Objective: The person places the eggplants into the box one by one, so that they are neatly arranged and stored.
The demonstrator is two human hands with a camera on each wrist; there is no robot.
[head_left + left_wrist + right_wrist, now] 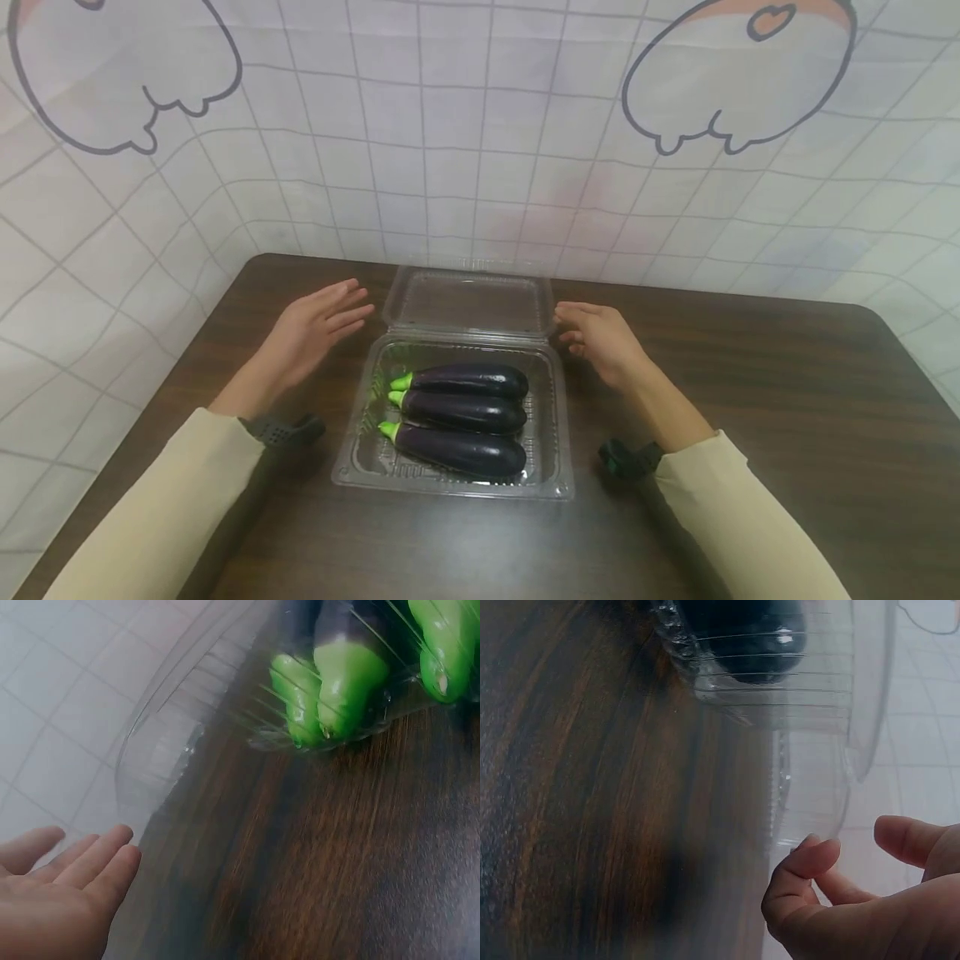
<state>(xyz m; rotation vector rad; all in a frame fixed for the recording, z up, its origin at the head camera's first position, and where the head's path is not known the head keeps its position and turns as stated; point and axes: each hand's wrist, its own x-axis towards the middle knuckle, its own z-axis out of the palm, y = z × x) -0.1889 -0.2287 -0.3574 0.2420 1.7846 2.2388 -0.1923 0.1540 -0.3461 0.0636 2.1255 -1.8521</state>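
Note:
A clear plastic clamshell box (453,490) stands with its lid (468,302) laid back toward the wall. Three dark purple eggplants (465,411) lie side by side in its base, their green stem ends (349,690) pointing left. Left of the lid is my left hand (311,333), fingers extended, holding nothing and apart from the plastic. My right hand (603,342) is by the lid's right edge, with its fingers bent and its thumb (907,838) held away from them. Whether those fingertips touch the lid, I cannot tell.
The box rests on a dark wood-grain table (750,400) with rounded back corners. Behind it and along the left hangs a white grid-patterned cloth (450,125) with cartoon outlines. Dark straps (630,458) are at both wrists, below light sleeves (742,508).

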